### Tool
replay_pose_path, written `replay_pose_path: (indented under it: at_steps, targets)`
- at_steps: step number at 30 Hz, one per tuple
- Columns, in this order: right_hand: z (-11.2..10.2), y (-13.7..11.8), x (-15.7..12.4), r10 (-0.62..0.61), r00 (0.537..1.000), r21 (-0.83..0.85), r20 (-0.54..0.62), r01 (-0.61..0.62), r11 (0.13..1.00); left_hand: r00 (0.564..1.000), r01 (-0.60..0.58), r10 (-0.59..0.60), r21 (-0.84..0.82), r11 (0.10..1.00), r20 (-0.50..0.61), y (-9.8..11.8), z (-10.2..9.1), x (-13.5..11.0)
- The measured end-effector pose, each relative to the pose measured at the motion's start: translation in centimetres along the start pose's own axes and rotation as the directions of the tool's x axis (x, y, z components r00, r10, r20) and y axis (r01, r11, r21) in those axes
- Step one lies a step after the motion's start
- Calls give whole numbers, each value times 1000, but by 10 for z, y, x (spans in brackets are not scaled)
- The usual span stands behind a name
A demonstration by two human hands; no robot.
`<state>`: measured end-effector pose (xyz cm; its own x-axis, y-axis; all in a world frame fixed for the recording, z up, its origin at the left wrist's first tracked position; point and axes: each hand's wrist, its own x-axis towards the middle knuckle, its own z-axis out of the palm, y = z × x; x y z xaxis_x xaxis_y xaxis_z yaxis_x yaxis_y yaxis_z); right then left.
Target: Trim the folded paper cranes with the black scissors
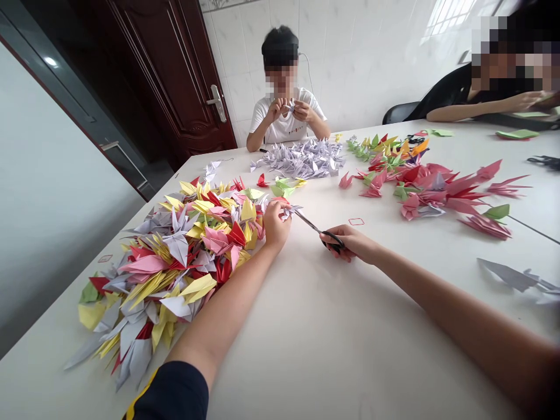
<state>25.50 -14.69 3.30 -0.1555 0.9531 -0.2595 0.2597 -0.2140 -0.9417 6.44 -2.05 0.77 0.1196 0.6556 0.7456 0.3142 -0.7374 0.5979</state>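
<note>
Looks like the left hand (275, 224) is pinching a small paper crane (286, 211) while the right hand (343, 242) grips black scissors (312, 226); tip: snip slowly, close to the pinch.

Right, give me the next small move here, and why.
Probably close the scissors: their tips reach the paper crane pinched in your left hand, and your right hand is on the handles.
</note>
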Motion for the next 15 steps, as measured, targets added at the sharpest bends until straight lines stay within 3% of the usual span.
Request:
replay_pose_path:
  at_steps: [5,15]
  targets:
    - [0,0,1,7,1000,-19,-7,-7,1000,999,-37,37,11,999,13,4,-1,0]
    - [2,2,3,11,999,-34,-54,-12,999,999,29,-28,-26,999,29,3,-3,2]
